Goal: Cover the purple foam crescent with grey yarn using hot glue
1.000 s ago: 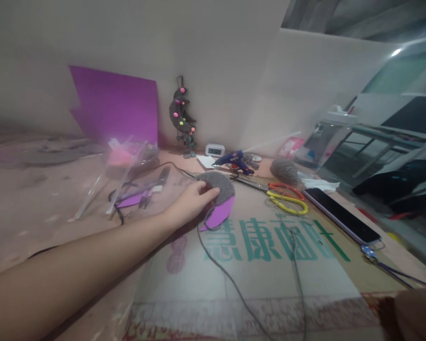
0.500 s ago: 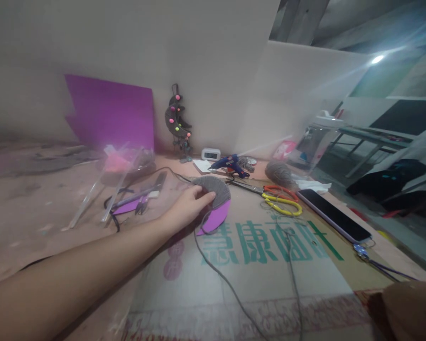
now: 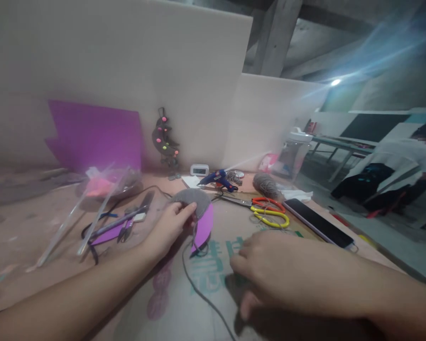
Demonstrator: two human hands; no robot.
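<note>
My left hand is closed on a crescent of purple card, the upper part of which is wrapped in grey yarn. A loose yarn strand trails from it down across the printed cardboard. My right hand hovers over the cardboard to the right of the crescent. Its fingers are bent, with the thumb apart below them, and nothing shows between them. Behind the right hand lie scissors with orange and yellow handles.
A blue glue gun, a small white clock and a yarn ball lie at the back. A phone rests at right. Glue sticks, pens and purple card are at left. A decorated crescent leans on the wall.
My right hand has come in from the lower right to over the cardboard. My left hand still holds the crescent. The view has shifted, so things sit lower and further left.
</note>
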